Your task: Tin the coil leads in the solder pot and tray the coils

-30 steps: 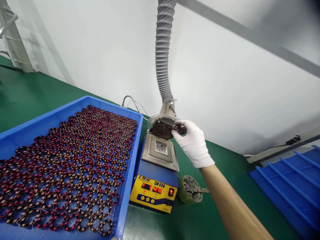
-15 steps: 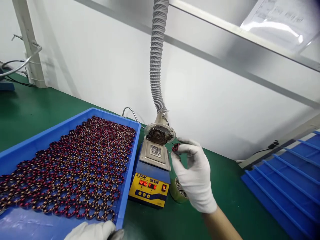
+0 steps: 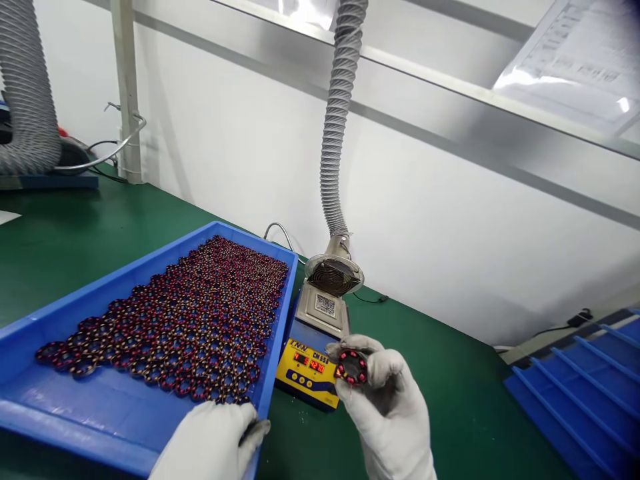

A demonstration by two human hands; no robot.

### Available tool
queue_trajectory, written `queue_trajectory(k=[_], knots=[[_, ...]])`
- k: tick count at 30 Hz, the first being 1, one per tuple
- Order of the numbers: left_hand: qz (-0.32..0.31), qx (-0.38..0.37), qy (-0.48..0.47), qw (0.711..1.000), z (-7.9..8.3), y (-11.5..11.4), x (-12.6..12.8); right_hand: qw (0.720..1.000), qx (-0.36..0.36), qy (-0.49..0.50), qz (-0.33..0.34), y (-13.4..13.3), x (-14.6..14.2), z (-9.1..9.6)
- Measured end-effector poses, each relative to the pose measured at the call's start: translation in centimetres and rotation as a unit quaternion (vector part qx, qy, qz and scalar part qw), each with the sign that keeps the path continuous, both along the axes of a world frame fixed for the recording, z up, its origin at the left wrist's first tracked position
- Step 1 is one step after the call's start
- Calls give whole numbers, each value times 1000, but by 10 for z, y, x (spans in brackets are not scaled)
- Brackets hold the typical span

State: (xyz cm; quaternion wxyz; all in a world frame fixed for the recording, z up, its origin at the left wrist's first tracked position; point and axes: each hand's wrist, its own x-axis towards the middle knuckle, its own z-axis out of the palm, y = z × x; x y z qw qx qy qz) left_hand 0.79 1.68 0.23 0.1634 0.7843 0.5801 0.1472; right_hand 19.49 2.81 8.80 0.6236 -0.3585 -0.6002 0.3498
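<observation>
My right hand, in a white glove, pinches a ring-shaped wound coil between thumb and fingers. The coil is dark with red segments around its open middle, and is held up in front of the yellow panel of a solder pot. Over the front right corner of a blue tray is my left hand, also gloved, with its fingers curled by the nearest row of coils. Whatever its fingertips may hold is hidden. The coils lie in close rows in the tray.
A grey extraction hose hangs down to a round hood behind the solder pot. Blue ribbed trays lie at the right. Another hose stands at the far left on the green table.
My right hand has come down and nearer with the coil, now turned to show its ring face. My left hand has moved further into view at the tray corner. The view has shifted left.
</observation>
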Motion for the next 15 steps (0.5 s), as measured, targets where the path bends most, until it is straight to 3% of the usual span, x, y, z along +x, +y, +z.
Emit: queue_trajectory(k=[4, 7, 15], knots=[[-4, 21, -4, 1000, -5, 1, -1, 997, -26, 47, 59, -8, -7, 1], [-3, 11, 11, 1000, -3, 3, -1, 985, -92, 103, 106, -14, -15, 6], [-8, 16, 8, 1000, 5, 3, 1, 913, -266, 245, 188, -19, -34, 7]])
